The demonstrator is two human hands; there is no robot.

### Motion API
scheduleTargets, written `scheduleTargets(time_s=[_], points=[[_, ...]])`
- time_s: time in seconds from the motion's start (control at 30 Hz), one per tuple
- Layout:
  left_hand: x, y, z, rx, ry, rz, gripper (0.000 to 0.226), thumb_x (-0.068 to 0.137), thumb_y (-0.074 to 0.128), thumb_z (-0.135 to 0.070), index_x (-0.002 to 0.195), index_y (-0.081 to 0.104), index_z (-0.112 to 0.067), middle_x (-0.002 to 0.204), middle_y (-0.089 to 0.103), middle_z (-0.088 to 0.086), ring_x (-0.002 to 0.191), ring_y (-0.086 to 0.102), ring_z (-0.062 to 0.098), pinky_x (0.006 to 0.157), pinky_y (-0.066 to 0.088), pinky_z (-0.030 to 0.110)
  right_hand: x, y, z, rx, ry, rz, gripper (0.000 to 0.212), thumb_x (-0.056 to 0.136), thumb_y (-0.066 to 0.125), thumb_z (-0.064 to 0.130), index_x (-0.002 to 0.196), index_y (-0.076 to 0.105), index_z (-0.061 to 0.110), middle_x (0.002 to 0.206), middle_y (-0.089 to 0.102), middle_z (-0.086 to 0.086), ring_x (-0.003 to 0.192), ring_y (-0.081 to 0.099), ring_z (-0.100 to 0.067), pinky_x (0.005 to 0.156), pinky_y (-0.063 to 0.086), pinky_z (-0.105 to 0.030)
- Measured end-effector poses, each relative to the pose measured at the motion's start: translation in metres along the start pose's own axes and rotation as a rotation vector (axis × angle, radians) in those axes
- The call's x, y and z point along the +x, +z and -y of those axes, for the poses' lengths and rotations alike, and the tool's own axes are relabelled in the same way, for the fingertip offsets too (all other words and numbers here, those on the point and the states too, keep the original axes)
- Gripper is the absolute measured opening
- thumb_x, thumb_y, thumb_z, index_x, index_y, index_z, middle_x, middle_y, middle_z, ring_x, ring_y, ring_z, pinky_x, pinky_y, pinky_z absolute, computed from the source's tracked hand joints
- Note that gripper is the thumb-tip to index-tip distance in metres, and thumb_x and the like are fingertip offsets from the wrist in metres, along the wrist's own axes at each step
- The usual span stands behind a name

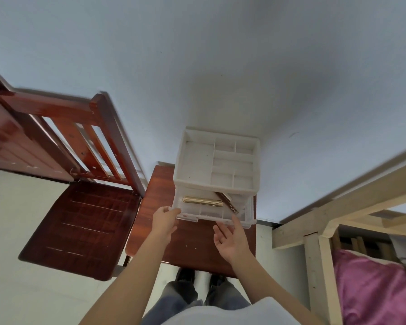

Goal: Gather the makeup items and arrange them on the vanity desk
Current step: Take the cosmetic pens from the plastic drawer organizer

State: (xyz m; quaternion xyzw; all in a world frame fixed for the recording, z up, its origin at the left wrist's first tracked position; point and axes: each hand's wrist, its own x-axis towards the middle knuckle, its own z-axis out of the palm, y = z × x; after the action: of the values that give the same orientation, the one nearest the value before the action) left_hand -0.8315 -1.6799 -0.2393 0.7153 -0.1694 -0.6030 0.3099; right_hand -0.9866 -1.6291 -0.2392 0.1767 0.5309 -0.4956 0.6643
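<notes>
The organizer [217, 160] top tray hides back part of drawer [211, 211] and upper end of dark stick item [229, 202]. Chair [63, 165] back is blurred, cut at left edge. Pink bedding [373, 289] cut at right edge.

A translucent white plastic organizer [217, 160] stands at centre frame on the dark wooden counter [155, 198], its divided top tray bare. Its lower drawer [211, 213] is pulled out, holding a gold tube [203, 202] lying flat across the left and a dark slim stick [227, 201] angled at right.
</notes>
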Motion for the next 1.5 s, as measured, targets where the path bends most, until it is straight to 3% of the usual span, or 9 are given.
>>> scheduleTargets(time_s=[0.23,0.47,0.67,0.83,0.97,1.07,1.23,1.37,1.5], points=[[-0.013,-0.013,0.022,0.038,0.038,-0.006,0.012,0.087,0.056,-0.010,0.098,0.050,-0.010,0.078,0.051,0.002,0.067,0.049,0.013,0.063,0.042,0.025,-0.011,-0.015,-0.012,-0.036,0.031,-0.025,0.031,0.092,0.051,0.030,0.115,0.044,0.010,0.095,0.059,-0.010,0.084,0.057,-0.023,0.065,0.042,-0.030],[-0.015,-0.023,0.037,0.082,0.045,0.008,0.026,0.086,0.058,-0.012,0.111,0.050,-0.009,0.094,0.055,0.006,0.083,0.054,0.019,0.081,0.045,0.035,-0.017,-0.022,-0.019,-0.070,0.038,-0.050,0.031,0.093,0.049,0.025,0.118,0.044,0.008,0.102,0.058,-0.013,0.081,0.057,-0.024,0.062,0.041,-0.029],[-0.015,-0.022,0.037,0.088,0.066,0.017,0.033,0.085,0.061,-0.015,0.115,0.050,-0.007,0.084,0.054,0.001,0.080,0.053,0.018,0.070,0.044,0.030,-0.015,-0.021,-0.020,-0.102,0.020,-0.070,0.044,0.093,0.048,0.028,0.132,0.041,0.008,0.093,0.058,-0.013,0.081,0.058,-0.025,0.063,0.043,-0.029],[-0.012,-0.028,0.044,0.456,0.250,-0.108,0.055,0.082,0.064,-0.034,0.127,0.044,-0.009,0.126,0.053,0.012,0.113,0.052,0.028,0.095,0.044,0.041,-0.015,-0.020,-0.011,-0.233,0.122,-0.081,0.053,0.092,0.050,0.034,0.130,0.037,-0.001,0.093,0.059,-0.019,0.082,0.059,-0.027,0.061,0.045,-0.030],[-0.011,-0.033,0.038,0.935,0.824,-0.253,0.036,0.081,0.059,-0.033,0.109,0.061,-0.010,0.108,0.065,0.012,0.095,0.063,0.029,0.076,0.054,0.038,-0.031,-0.017,0.014,-0.469,0.187,0.045,0.036,0.093,0.048,0.027,0.107,0.056,-0.005,0.086,0.069,-0.020,0.073,0.066,-0.025,0.046,0.052,-0.023],[-0.009,-0.024,0.025,1.116,1.138,-0.092,0.020,0.071,0.057,-0.023,0.082,0.067,-0.010,0.080,0.069,0.008,0.070,0.066,0.028,0.054,0.054,0.033,-0.028,-0.003,0.035,-0.645,-0.084,0.048,0.020,0.090,0.052,0.017,0.092,0.062,0.000,0.071,0.071,-0.012,0.058,0.066,-0.019,0.049,0.051,-0.023],[-0.002,0.007,0.006,1.422,0.988,0.208,0.027,0.087,0.049,-0.017,0.111,0.057,-0.008,0.116,0.057,0.011,0.107,0.050,0.029,0.086,0.042,0.037,-0.002,0.017,0.054,-1.381,-0.539,-0.069,0.019,0.087,0.053,0.011,0.095,0.063,-0.002,0.085,0.061,-0.011,0.077,0.056,-0.022,0.069,0.041,-0.026],[0.010,0.021,-0.002,1.702,0.934,0.328,0.035,0.086,0.052,-0.022,0.119,0.050,-0.011,0.123,0.051,0.012,0.114,0.044,0.029,0.093,0.038,0.038,0.019,0.020,0.054,-1.863,-0.696,-0.059,0.031,0.089,0.049,0.018,0.116,0.056,0.004,0.118,0.057,-0.013,0.109,0.053,-0.028,0.088,0.040,-0.030],[0.017,0.025,-0.008,1.835,0.952,0.366,0.043,0.085,0.055,-0.025,0.125,0.046,-0.012,0.127,0.048,0.013,0.117,0.042,0.031,0.098,0.036,0.042,0.030,0.024,0.050,-2.104,-0.739,0.005,0.037,0.087,0.053,0.023,0.122,0.051,0.009,0.124,0.050,-0.015,0.115,0.046,-0.029,0.095,0.039,-0.035]])
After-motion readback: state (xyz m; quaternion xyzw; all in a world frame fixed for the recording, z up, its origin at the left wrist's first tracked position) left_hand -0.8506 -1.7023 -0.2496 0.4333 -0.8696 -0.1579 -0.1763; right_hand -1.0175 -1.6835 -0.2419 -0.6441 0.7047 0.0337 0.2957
